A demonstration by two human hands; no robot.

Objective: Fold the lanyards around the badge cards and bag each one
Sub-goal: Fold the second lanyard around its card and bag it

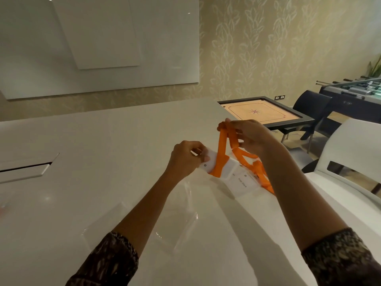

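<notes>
My left hand [186, 156] pinches the left end of a white badge card [211, 162] held above the table. An orange lanyard [221, 159] crosses over that card. My right hand [250, 136] grips the lanyard's upper loops, raised above the card. A second white badge card [241, 183] with printed text lies on the table below, with more orange lanyard [262, 176] beside it under my right wrist. Clear plastic bags [181, 221] lie flat on the table between my forearms.
The white table [103, 162] has a cable hatch [24, 169] at the left. A white chair [350, 153] stands at the right. Beyond it are a carrom board table [266, 112], a dark chair [311, 108] and a foosball table [354, 93].
</notes>
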